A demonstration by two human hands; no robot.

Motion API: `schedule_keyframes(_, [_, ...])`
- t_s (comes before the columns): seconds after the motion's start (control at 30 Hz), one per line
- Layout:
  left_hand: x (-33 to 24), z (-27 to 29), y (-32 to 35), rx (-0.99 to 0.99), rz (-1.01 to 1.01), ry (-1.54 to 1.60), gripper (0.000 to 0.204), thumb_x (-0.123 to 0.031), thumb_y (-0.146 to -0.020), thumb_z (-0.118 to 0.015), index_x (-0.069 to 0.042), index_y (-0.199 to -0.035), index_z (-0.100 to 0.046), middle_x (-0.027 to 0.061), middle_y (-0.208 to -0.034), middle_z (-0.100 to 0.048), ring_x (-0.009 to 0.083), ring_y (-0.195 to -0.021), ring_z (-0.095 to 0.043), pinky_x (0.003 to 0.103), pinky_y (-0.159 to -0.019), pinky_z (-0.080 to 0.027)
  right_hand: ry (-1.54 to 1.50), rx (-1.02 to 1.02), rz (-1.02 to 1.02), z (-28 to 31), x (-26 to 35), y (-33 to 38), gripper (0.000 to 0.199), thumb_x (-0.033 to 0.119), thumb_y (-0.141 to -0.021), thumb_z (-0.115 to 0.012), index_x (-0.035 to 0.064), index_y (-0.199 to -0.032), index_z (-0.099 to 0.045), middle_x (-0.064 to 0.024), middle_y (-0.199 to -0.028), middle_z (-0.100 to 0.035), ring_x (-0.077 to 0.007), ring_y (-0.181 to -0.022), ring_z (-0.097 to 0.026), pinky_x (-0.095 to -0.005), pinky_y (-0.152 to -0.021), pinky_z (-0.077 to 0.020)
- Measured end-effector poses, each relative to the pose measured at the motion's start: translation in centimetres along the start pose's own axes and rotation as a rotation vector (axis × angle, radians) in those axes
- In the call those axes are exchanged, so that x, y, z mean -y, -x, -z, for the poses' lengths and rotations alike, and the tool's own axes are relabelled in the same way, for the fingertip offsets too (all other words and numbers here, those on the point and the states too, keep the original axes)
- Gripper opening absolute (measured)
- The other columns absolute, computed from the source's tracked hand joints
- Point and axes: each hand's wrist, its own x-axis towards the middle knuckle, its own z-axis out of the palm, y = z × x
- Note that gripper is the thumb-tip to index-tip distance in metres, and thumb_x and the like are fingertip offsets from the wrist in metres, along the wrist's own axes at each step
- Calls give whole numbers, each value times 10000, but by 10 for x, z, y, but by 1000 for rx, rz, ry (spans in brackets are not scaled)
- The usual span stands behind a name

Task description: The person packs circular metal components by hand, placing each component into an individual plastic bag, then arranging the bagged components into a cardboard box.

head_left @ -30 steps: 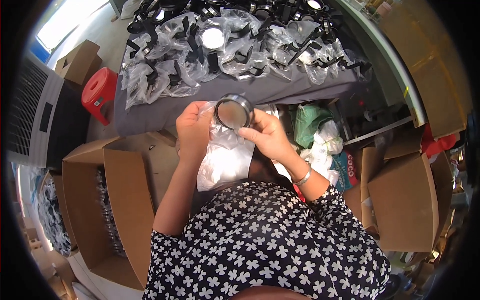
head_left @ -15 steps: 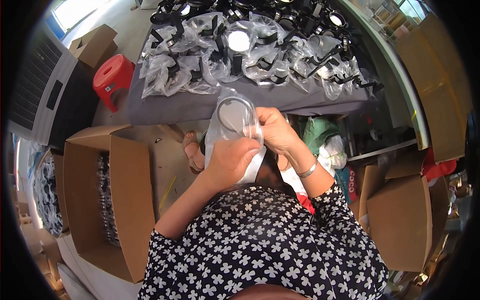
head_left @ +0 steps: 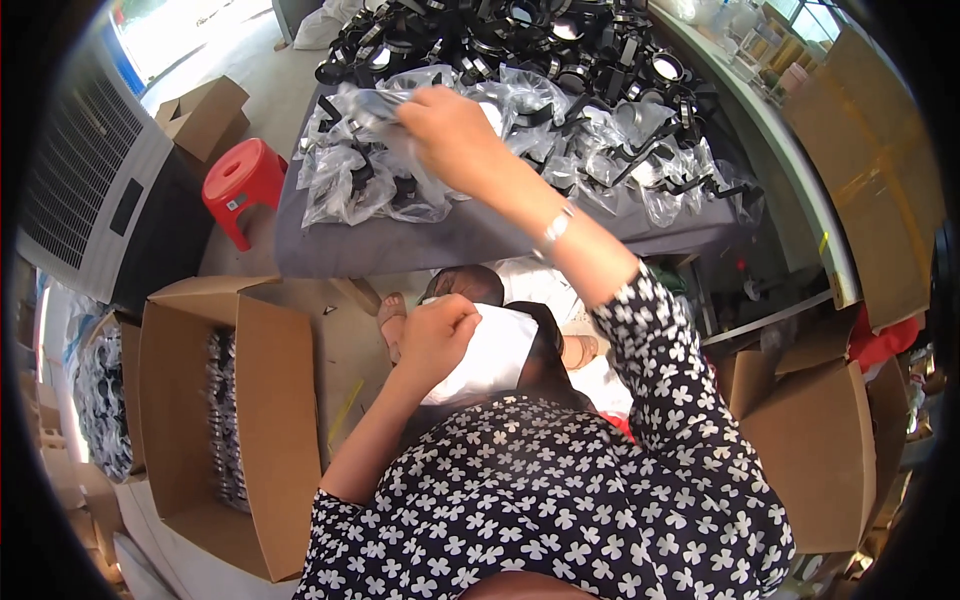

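Note:
My right hand [head_left: 445,130] reaches out over the far table, closed on a bagged round part [head_left: 372,108]. Motion blurs the clear plastic and the part inside. Several more bagged parts [head_left: 345,185] with black arms lie along the table's near edge, below that hand. Closer to me, my left hand [head_left: 440,335] is curled with its fingers together at the stack of white plastic bags [head_left: 490,355] on my lap. Whatever its fingers may pinch is hidden.
Unbagged black round parts [head_left: 500,35] are heaped at the back of the grey-covered table [head_left: 400,245]. To the left stand a red stool [head_left: 240,180], a cooler [head_left: 90,170] and an open carton [head_left: 280,400] holding bagged pieces. Another carton [head_left: 800,430] stands at the right.
My right hand has moved up and away to the far table with the bagged part. My left hand has let go of it and dropped to the white bags. The view has shifted slightly.

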Motion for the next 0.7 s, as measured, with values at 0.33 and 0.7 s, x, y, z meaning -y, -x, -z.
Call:
schedule_keyframes(0.33, [22, -36, -14, 181, 11, -227, 299, -306, -707, -636, -20, -648, -570, 170, -665, -565, 336, -601, -552, 422, -556, -425, 517, 597, 225, -32, -25, -29, 85, 122, -712, -552, 120, -768, -616, -47, -750, -624, -227, -786, -603, -432, -795, -409])
schedule_keyframes(0.7, [27, -4, -121, -441, -401, -315, 198, -78, -715, -641, -46, -618, -471, 97, -575, -486, 285, -486, -483, 375, -443, -360, -15, -213, -299, 55, -84, 7, 98, 133, -714, -611, 52, -769, -619, -105, -729, -602, -283, -677, -592, -348, -600, -475])
